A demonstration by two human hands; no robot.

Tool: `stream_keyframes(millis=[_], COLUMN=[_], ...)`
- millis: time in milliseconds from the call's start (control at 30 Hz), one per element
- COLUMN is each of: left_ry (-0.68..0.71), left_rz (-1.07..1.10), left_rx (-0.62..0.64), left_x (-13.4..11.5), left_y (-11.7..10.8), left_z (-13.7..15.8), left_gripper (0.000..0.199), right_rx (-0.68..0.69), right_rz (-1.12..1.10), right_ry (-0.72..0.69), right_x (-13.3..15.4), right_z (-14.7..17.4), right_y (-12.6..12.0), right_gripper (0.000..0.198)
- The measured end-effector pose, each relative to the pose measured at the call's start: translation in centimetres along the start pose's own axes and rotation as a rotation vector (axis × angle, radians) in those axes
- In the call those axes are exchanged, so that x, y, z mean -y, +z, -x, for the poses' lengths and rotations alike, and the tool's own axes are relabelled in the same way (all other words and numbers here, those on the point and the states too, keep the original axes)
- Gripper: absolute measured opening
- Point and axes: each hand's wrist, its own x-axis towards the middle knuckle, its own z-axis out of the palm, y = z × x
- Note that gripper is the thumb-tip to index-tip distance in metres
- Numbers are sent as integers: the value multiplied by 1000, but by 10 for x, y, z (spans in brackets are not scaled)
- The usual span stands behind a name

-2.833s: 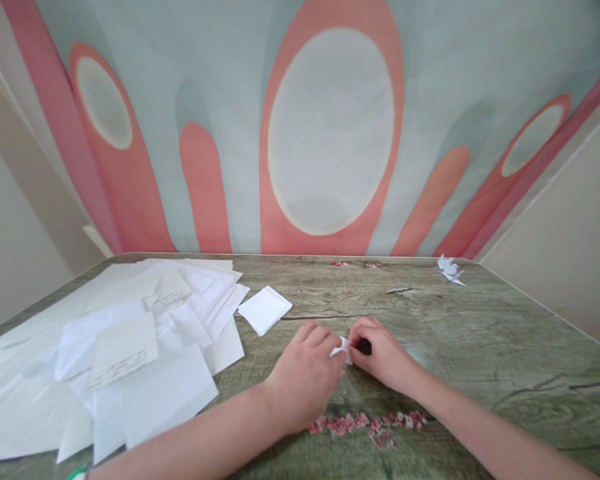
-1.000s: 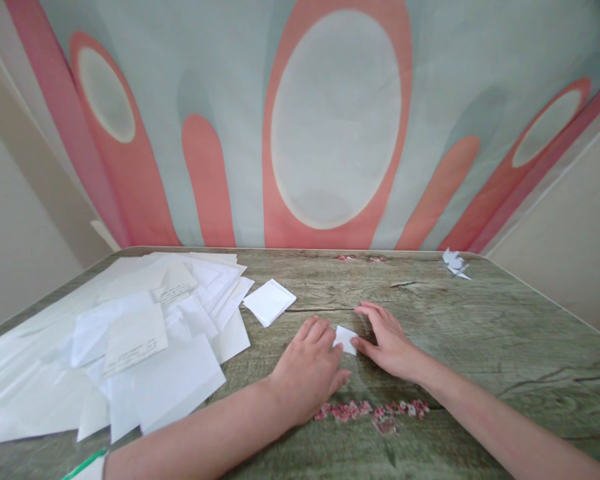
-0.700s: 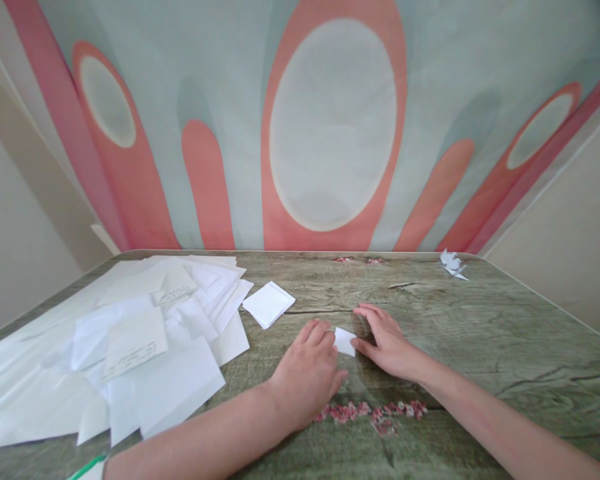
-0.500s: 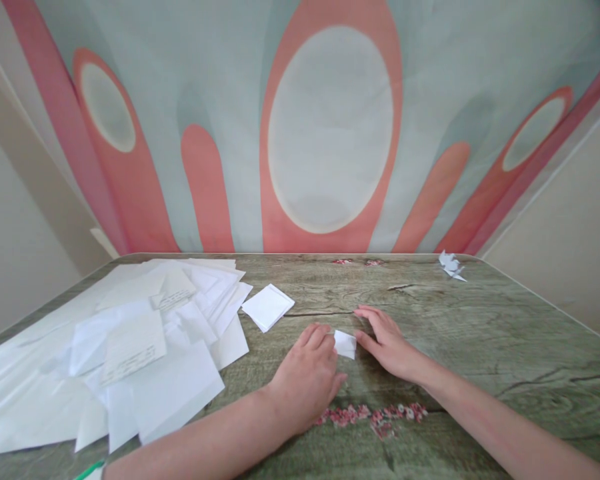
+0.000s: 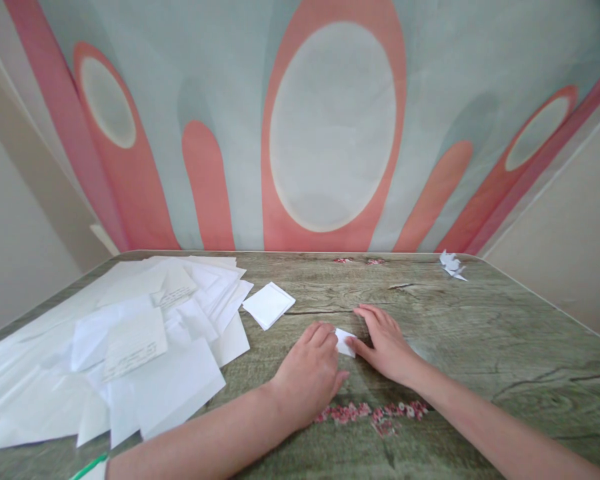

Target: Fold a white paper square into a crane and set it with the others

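Table (image 5: pixel 480 333), grey-green wood-grain top, carries everything here. On its left side, a broad, loose pile of white paper sheets (image 5: pixel 180 383), overlapping at many angles. On top of the pile, two small off-white paper pieces with rows of dark marks: a nearer one (image 5: pixel 135 343) and a farther one (image 5: pixel 175 288); marks too small to read. Just right of the pile, a flat stack of square white papers (image 5: pixel 269 305), one corner towards the viewer, edges slightly out of line. Far right corner: a small clump of pointed, folded white paper (image 5: pixel 453 265), well apart from the rest.

Near the table's middle, between both hands: a small folded white paper piece (image 5: pixel 345 343), low at the tabletop, right of and nearer than the square stack.

Left hand (image 5: pixel 310 370): back of the hand up, fingers bent and close together at the paper's left end, thumb lower and apart from it. Fingertips partly hidden; cannot tell whether they pinch the paper or only press on it.

Right hand (image 5: pixel 385 343): loosely spread, thumb touching the paper's right part, fingers stretched forward beyond it, wide gap between thumb and forefinger.

Pink blossom print (image 5: pixel 350 412) on the tabletop, nearer than the paper.
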Motion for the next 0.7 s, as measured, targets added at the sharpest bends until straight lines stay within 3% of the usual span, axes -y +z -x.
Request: stream_keyframes(millis=[367, 700], left_ry=[10, 10], left_rz=[-26, 12], left_rx=[23, 8], left_x=[-1, 0], left_y=[1, 3], left_z=[2, 1], left_gripper=[40, 37], right_rx=[-24, 1], right_rz=[-16, -10], right_ry=[10, 29], right_x=[-2, 4], right_z=[0, 1], right_y=[2, -2], right_gripper=[51, 62])
